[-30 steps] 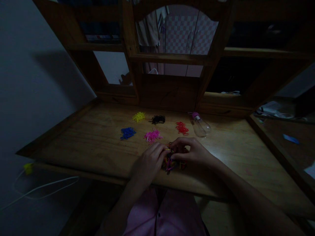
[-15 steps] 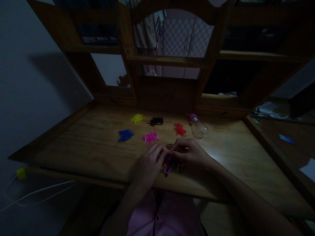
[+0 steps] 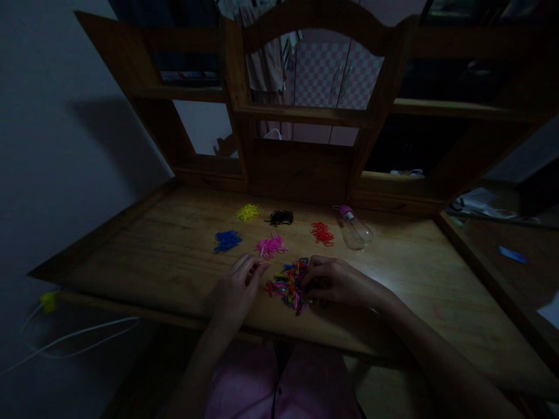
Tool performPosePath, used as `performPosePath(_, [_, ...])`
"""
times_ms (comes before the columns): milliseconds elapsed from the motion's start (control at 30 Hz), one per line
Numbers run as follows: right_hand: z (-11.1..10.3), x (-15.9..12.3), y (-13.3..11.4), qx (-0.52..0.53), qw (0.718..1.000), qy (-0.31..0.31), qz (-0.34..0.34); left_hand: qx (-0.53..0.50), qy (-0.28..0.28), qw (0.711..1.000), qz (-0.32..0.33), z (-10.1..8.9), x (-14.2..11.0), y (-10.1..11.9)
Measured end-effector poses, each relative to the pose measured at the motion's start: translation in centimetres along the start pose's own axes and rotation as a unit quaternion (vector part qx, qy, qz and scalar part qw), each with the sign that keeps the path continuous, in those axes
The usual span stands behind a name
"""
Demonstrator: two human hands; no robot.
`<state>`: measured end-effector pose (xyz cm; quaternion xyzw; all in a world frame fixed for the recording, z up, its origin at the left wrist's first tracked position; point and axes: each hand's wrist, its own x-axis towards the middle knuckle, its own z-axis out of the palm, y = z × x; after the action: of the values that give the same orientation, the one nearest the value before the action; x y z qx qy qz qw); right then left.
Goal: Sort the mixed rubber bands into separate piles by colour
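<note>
While the left hand (image 3: pixel 233 291) is just left of the mixed heap (image 3: pixel 290 280) on the wooden desk (image 3: pixel 174 256), its thumb and forefinger pinch a thin, yellowish clip (image 3: pixel 263 263), apparently a paper clip. The right hand (image 3: pixel 340 282) curls over the heap's right side, fingers bent and touching it; whether they grip a clip is hidden. Beyond the heap lie separate piles: pink (image 3: pixel 271 247), blue (image 3: pixel 227 240), yellow (image 3: pixel 247 212), black (image 3: pixel 282 217) and red (image 3: pixel 322 233), with a clear, bulb-shaped bottle (image 3: pixel 361 234) lying right of the red one. Each clip is probably very light, springy and smooth, perhaps slippery at the fingertips, and unlikely to break. In the heap the loops may snag and drag their neighbours, so a light pinch on one protruding end, with the others held back, seems the safest hold.
</note>
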<state>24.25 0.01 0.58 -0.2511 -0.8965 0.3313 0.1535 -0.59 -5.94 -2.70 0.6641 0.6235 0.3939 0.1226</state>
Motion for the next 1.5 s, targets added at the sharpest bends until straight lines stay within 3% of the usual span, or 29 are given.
performPosePath(300, [0.5,0.1,0.3,0.035,0.999,0.02,-0.002,-0.01,0.023,1.0,-0.006,-0.1,-0.6,-1.5])
performPosePath(667, [-0.7,0.3,1.6,0.105,0.989,0.082,0.07,-0.09,-0.012,0.994,-0.058,-0.3,-0.6,-2.0])
performPosePath(900, [-1.6,0.4,3.3,0.104,0.972,0.171,0.123,-0.139,-0.024,0.985,-0.1,-0.1,-0.7,-2.6])
performPosePath(1033, [-2.8,2.9,4.7,-0.005,0.966,0.221,0.132,-0.124,-0.022,0.986,-0.105,-0.3,-0.7,-2.4])
performPosePath(1200, [-3.1,9.4,4.8,-0.189,0.933,0.239,0.19,-0.084,-0.015,0.992,-0.093,-1.0,-0.7,-1.5])
performPosePath(1333, [-2.6,13.4,5.0,-0.212,0.926,0.245,0.192,-0.081,-0.009,0.993,-0.082,-0.9,-0.8,-1.3])
performPosePath(1500, [-2.6,13.1,5.4,-0.222,0.922,0.263,0.178,-0.101,-0.001,0.992,-0.072,-0.5,-0.4,-2.0])
